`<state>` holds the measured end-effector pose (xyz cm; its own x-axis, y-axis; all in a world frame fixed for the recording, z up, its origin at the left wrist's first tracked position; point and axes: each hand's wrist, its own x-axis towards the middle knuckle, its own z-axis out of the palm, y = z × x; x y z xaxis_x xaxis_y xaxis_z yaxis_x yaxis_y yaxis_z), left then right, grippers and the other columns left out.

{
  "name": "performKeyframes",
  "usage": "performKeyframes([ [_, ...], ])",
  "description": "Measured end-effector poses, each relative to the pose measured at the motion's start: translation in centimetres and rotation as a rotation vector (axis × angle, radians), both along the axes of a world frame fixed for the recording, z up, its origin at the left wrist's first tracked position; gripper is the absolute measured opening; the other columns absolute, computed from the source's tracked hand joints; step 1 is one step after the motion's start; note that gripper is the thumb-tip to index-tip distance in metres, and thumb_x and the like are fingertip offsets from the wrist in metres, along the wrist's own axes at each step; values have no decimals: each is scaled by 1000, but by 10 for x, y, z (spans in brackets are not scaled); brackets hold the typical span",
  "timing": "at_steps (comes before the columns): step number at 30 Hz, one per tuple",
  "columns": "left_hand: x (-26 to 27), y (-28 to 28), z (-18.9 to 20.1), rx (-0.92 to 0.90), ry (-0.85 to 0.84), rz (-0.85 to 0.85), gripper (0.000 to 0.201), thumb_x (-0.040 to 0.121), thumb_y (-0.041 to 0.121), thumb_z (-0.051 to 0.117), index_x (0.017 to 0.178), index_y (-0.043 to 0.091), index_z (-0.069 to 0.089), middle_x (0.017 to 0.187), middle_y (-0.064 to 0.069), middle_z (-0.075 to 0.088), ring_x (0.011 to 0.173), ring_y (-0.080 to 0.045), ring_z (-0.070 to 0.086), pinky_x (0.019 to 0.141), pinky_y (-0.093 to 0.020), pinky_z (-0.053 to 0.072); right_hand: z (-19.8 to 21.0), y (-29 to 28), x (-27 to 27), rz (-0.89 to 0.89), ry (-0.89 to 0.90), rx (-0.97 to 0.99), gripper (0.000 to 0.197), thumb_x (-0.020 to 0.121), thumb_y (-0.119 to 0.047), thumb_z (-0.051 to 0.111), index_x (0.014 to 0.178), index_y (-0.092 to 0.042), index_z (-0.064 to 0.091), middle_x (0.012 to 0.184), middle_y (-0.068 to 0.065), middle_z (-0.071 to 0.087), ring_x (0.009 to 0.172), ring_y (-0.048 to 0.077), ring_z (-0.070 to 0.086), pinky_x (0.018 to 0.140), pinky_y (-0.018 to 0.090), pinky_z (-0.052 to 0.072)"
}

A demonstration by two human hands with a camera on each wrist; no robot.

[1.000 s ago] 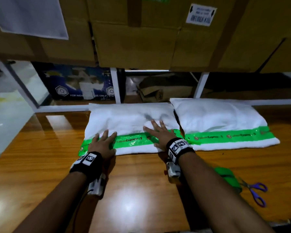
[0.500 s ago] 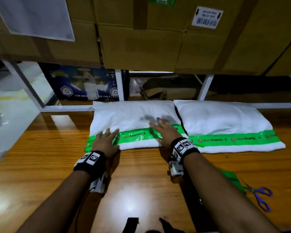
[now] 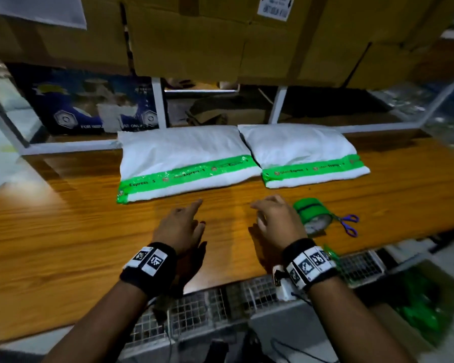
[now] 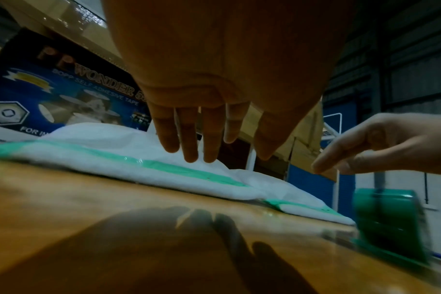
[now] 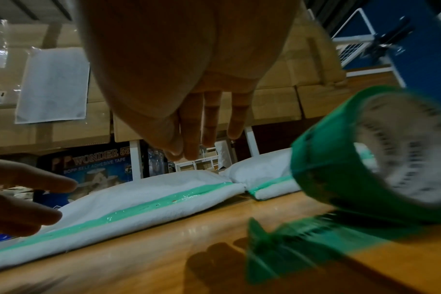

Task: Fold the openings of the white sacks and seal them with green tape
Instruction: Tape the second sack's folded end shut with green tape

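I see a wooden table (image 3: pixel 63 231) with a blue tape box (image 3: pixel 89 100) behind its far left edge. My left hand (image 3: pixel 180 229) floats just above the wood, close to me. Its fingers (image 4: pixel 189 137) are loose and spread a little, and it holds nothing. It is near the left white sack (image 3: pixel 181 150) but does not touch it.

That sack lies flat at the back of the table. Its open end is folded over toward me, and a strip of green tape (image 3: pixel 186 172) runs all the way across the fold. The tape wraps round the left corner.

Next comes my right hand (image 3: pixel 275 221). It also floats over the wood, with fingers (image 5: pixel 209 119) hanging soft and a bit bent. It holds nothing too.

The right white sack (image 3: pixel 299 148) lies touching the first one, side by side. It is folded the same way and has its own green strip (image 3: pixel 315 170) across it.

Just beside my right hand sits the green tape roll (image 3: pixel 312 214) on the table. I cannot tell if the hand touches it. Purple scissors (image 3: pixel 349 224) lie right next to the roll. Brown cardboard boxes (image 3: pixel 220 35) are stacked up behind everything.
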<state>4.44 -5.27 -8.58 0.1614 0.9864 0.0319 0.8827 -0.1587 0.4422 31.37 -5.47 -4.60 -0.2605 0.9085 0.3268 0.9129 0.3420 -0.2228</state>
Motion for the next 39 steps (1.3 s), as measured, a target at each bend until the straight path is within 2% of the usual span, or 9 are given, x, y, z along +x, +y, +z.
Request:
performKeyframes([
  [4,35,-36,-10,-52,-35,-72,68,92,48,52,153,35,26,126,-12,63,119,-31,54,92,-39,49,-1,-30,46,-106,-111,37,68,62,3,76,122,-27,65,123,-2,67,110,28,52,81,41,46],
  [8,75,-62,-6,-99,-40,-52,66,97,42,53,155,36,22,127,-11,60,119,-30,54,93,-39,50,3,-13,98,-166,-323,-53,79,71,-7,76,141,-32,50,152,2,45,119,32,45,85,44,51],
  [14,141,-72,1,-142,-21,45,64,97,45,53,154,37,25,130,-11,59,114,-29,59,91,-38,50,11,11,126,96,-574,-138,54,93,-35,62,143,-21,44,142,5,51,126,29,41,90,40,49],
  [17,171,-77,3,-191,-59,107,65,96,39,57,154,29,29,135,-8,60,120,-27,58,95,-36,50,16,13,138,191,-660,-81,55,98,-30,55,146,-11,40,141,13,51,127,33,45,88,42,50],
  [22,200,-96,-13,-236,-48,226,69,93,43,58,154,23,31,140,-8,57,126,-26,55,102,-37,47,-14,15,173,216,-463,24,64,58,-18,94,113,3,69,97,23,72,77,35,70,50,38,59],
  [26,214,-111,-12,-249,-35,284,67,94,40,59,152,20,33,147,-10,47,132,-28,46,108,-37,40,-36,6,183,204,-283,28,63,70,-18,85,127,0,64,114,25,69,87,38,69,60,44,60],
  [29,215,-116,-12,-230,-31,283,65,97,38,57,153,19,32,153,-9,41,140,-26,38,112,-34,33,-43,-1,185,165,-111,-10,74,62,-6,85,132,-3,61,119,24,68,90,40,68,72,48,60],
  [32,212,-119,-16,-199,-15,245,59,99,37,54,152,19,34,159,-7,34,147,-21,27,116,-32,26,-39,-13,176,106,44,-41,79,55,0,87,130,-5,64,116,22,70,84,39,71,70,46,60],
  [39,197,-116,-6,-212,-76,271,59,99,33,56,152,20,36,149,-6,48,136,-23,45,109,-29,36,-45,-12,135,8,291,81,74,70,6,80,138,-13,58,126,17,67,85,35,72,75,44,60],
])
